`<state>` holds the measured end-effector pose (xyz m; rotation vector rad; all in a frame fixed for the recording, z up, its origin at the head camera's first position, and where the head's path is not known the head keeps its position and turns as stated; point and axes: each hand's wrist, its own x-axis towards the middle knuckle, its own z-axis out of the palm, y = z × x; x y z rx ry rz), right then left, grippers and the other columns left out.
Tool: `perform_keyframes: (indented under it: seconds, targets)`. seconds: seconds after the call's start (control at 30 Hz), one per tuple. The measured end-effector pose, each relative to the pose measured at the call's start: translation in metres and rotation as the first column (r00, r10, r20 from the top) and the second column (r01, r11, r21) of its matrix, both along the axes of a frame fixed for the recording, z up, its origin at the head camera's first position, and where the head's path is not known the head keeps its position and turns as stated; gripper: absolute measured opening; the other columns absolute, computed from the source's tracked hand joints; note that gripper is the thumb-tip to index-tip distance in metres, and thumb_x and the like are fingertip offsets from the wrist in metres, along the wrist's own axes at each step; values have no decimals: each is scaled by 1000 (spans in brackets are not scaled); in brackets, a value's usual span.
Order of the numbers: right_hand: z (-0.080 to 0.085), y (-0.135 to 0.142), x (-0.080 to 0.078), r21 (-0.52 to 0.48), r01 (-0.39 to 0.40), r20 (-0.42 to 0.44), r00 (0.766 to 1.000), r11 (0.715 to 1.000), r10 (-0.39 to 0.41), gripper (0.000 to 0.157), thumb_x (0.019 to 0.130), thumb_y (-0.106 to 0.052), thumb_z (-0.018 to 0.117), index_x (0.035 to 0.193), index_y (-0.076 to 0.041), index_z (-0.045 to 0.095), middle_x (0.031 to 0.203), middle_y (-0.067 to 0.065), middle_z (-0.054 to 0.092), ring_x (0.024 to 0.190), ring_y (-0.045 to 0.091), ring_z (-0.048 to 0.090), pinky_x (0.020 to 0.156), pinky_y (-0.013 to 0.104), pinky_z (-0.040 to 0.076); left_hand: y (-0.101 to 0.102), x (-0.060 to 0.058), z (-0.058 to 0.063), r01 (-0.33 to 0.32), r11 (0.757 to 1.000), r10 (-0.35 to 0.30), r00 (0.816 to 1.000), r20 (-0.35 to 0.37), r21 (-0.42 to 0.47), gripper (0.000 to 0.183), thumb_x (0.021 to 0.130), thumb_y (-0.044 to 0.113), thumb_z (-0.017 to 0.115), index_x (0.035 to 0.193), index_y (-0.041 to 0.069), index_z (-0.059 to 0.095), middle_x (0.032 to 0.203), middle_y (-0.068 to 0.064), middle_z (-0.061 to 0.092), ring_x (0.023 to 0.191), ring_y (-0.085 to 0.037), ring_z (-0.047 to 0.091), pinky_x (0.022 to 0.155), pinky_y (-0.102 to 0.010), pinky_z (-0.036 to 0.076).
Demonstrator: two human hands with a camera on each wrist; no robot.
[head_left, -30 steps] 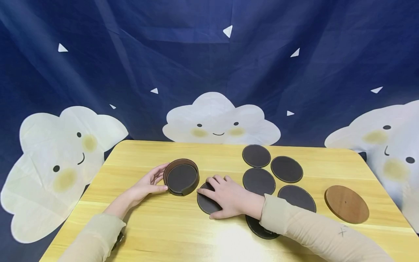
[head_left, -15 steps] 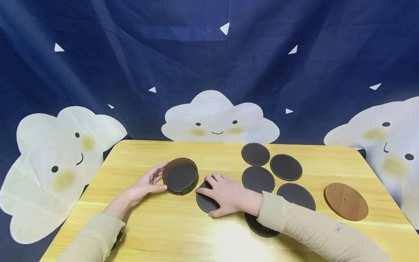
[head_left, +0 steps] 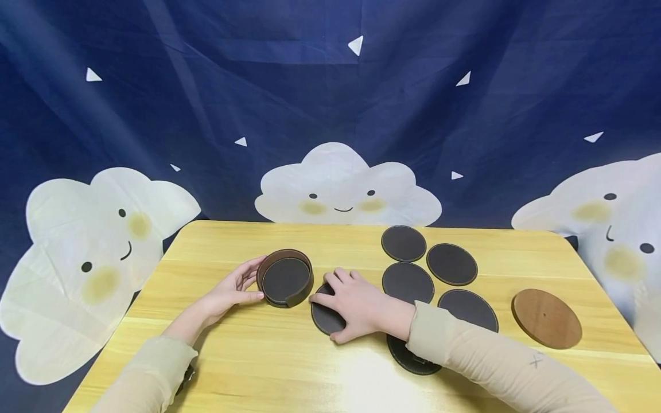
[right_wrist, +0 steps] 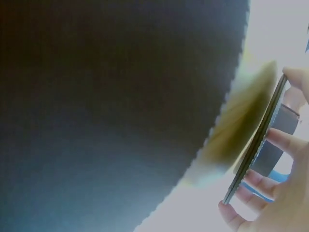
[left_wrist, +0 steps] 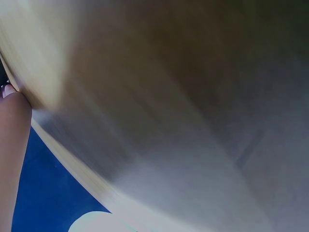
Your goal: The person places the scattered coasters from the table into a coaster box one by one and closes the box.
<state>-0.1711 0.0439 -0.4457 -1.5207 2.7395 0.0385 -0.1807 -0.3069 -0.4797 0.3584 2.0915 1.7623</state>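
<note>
**Dark coaster (head_left: 325,317) pinched by its rim, brown holder (head_left: 300,296) gripped alongside**

Right hand (head_left: 358,310) hides much of the coaster; head view gives mainly its left part. Thumb at the near edge, fingers spread round the far and left edges. Right wrist view: rim seen edge-on between the fingertips, looks layered; one disc or two, cannot tell. Location: just right of the holder, over the table (head_left: 248,361); contact with the wood unclear. Coaster is round, so no long axis to read; face roughly level, turned up.

Left hand (head_left: 234,292) curls round the holder's left side, thumb at the near side, other fingertips partly hidden behind the wall. Holder upright, mouth up, gap in the wall toward the person. Dark round inside: floor or another disc, cannot tell.

Five more dark discs (head_left: 408,281) lie to the right; right sleeve (head_left: 485,355) cuts into two. Wooden disc (head_left: 547,318) beyond, fully visible. Left wrist view mostly blur.
</note>
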Motion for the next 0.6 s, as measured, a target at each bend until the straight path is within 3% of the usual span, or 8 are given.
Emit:
perform_keyframes:
  seconds: [0.23, 0.43, 0.6]
  targets:
    - [12, 0, -3, -20, -9, -42, 999, 1000, 8, 82, 80, -66, 75, 153, -34, 53, 138, 8, 52, 120, 24, 48, 91, 40, 47, 0, -1, -1, -5, 1000, 5, 1000, -3, -7, 92, 94, 1, 75, 168, 1, 21, 170, -31, 27, 157, -46, 25, 110, -2, 38]
    - [22, -3, -8, -76, -2, -43, 999, 997, -2, 83, 80, -63, 76, 154, -33, 53, 138, 7, 52, 120, 24, 48, 93, 41, 46, -1, -2, -2, -8, 1000, 9, 1000, 13, -11, 93, 94, 1, 75, 169, 3, 21, 171, -29, 26, 156, -32, 34, 110, -2, 37]
    - [28, -10, -16, -107, 14, -47, 999, 994, -20, 84, 81, -63, 76, 155, -33, 51, 139, 8, 52, 120, 24, 48, 93, 42, 47, 0, -2, -2, -9, 1000, 9, 1000, 16, -12, 93, 94, 2, 75, 169, 3, 21, 172, -29, 25, 158, -38, 29, 110, -2, 37]
